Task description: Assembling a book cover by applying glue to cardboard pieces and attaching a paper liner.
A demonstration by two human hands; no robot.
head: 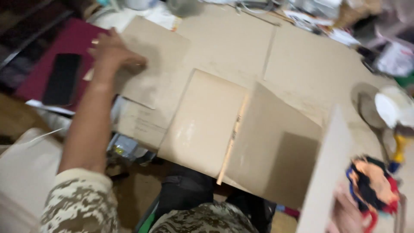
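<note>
Left grip (pixel 113 51): the hand lies flat with fingers spread, pressing on a brown cardboard sheet (pixel 151 60) at the upper left of the tabletop (pixel 302 64); it clasps nothing. Right grip (pixel 345 213): only a blurred part of the hand shows at the lower right edge, against the lower end of a pale upright board (pixel 327 172); whether it is clenched cannot be told. Beside the pressed sheet, toward the centre, stands a folded cardboard panel (pixel 241 138) with a thin wooden stick (pixel 230 142) along its crease. Left of the hand lie a maroon folder (pixel 64 43) and a black phone (pixel 62 78). A multicoloured object (pixel 373 185) sits near the right edge, too blurred to identify.
</note>
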